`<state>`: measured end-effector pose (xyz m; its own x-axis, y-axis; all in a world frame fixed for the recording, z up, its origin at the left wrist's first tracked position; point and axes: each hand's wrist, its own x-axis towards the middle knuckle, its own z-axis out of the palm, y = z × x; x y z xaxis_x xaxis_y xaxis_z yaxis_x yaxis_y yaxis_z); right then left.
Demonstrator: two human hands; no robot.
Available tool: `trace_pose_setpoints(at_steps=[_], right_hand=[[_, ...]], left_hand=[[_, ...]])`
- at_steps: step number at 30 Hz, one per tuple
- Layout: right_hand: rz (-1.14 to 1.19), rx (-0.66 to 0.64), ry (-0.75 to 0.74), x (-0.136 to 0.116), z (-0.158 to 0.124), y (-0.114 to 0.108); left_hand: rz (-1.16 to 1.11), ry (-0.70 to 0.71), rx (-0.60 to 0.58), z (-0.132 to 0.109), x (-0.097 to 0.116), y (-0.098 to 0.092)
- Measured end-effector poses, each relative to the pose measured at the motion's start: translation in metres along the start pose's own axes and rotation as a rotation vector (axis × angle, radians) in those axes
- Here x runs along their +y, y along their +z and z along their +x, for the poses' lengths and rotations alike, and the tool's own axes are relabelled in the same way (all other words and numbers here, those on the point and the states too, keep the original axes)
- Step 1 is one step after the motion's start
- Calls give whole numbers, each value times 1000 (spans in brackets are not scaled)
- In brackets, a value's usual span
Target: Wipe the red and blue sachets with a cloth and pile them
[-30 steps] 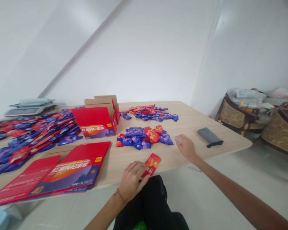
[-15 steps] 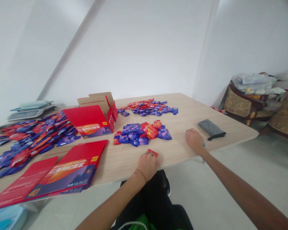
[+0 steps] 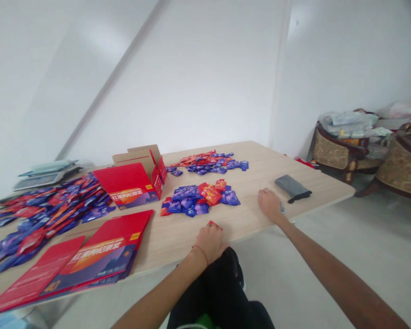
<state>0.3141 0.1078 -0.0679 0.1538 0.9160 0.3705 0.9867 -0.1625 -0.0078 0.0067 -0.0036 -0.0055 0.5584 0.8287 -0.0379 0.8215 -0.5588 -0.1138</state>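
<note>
My left hand [image 3: 210, 240] rests at the near edge of the wooden table [image 3: 253, 169], fingers curled over a red sachet [image 3: 215, 224] of which only a corner shows. My right hand [image 3: 270, 204] lies on the table to the right, fingers curled down; something small and pale shows at its side, too small to name. Just beyond both hands sits a small pile of blue and red sachets [image 3: 200, 198]. An open red carton [image 3: 133, 180] stands left of that pile.
A second sachet pile [image 3: 208, 162] lies farther back. A large spread of sachets [image 3: 44, 205] covers the table's left. Flat red cartons [image 3: 85, 260] lie at the near left. A grey pouch [image 3: 291, 187] lies right; a scale [image 3: 44, 171] stands far left; armchairs [image 3: 339, 151] are beyond.
My left hand moved forward and laid the red sachet flat on the table, covering it. My right hand slid right, away from the small pile. The view shifted slightly.
</note>
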Motion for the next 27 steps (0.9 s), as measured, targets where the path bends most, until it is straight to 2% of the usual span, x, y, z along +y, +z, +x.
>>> trace_pose_setpoints(at_steps=[3, 7, 10, 15, 18, 21, 24, 27], right_hand=[[5, 8, -5, 0, -1, -1], [9, 17, -1, 0, -1, 1], [10, 19, 2, 0, 0, 3], [12, 18, -3, 1, 0, 5], [16, 11, -7, 1, 0, 4], [22, 14, -14, 0, 0, 3], [25, 20, -14, -1, 0, 3], [25, 28, -12, -1, 0, 4]], left_hand=[[-9, 3, 28, -5, 3, 10], [109, 57, 134, -15, 7, 29], [137, 172, 193, -27, 5, 28], [115, 490, 365, -44, 6, -1], [106, 608, 434, -46, 7, -20], [138, 621, 431, -38, 5, -37], [183, 593, 379, -24, -3, -54], [239, 654, 325, -5, -15, -71]])
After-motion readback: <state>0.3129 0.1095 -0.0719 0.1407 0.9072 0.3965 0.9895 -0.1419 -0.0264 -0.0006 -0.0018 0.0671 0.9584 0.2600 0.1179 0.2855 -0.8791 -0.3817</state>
